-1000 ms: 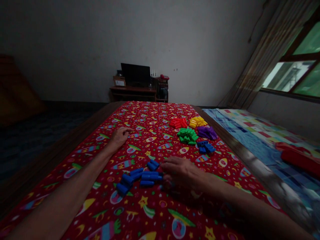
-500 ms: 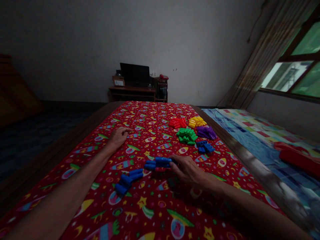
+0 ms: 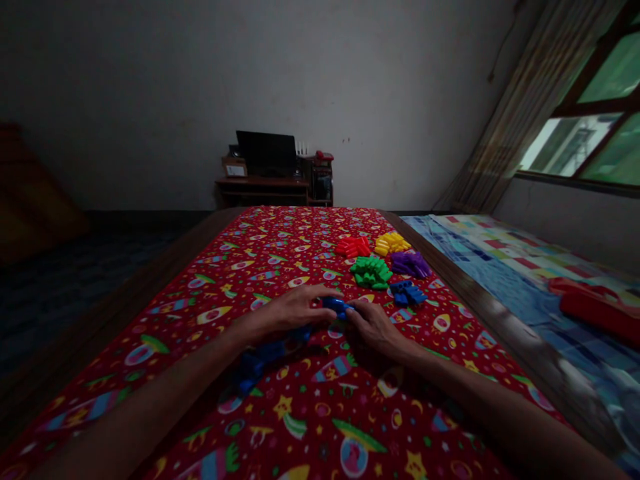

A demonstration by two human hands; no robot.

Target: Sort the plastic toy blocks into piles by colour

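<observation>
Both hands meet just above the red cloth around a blue tube-shaped plastic piece (image 3: 336, 305). From the left, my left hand (image 3: 293, 308) closes its thumb and fingers on it. My right hand (image 3: 373, 325) pinches its other end, and the fingers hide part of it. Whether this is one piece or two joined cannot be made out. Below my left forearm lies a row of blue pieces (image 3: 251, 367), partly hidden and in shadow. Farther right is a small pile of blue pieces (image 3: 406, 293).
Beyond the blue pile sit green (image 3: 371, 273), purple (image 3: 410, 264), red (image 3: 353, 247) and yellow (image 3: 392, 243) heaps of similar pieces on the patterned red cloth (image 3: 300, 427). A bed with a checked cover (image 3: 520, 267) stands at the right; a monitor (image 3: 267, 153) is by the wall.
My left hand has come from the cloth at the left to the blue piece and closed on it. My right hand has moved slightly right and up with the piece.
</observation>
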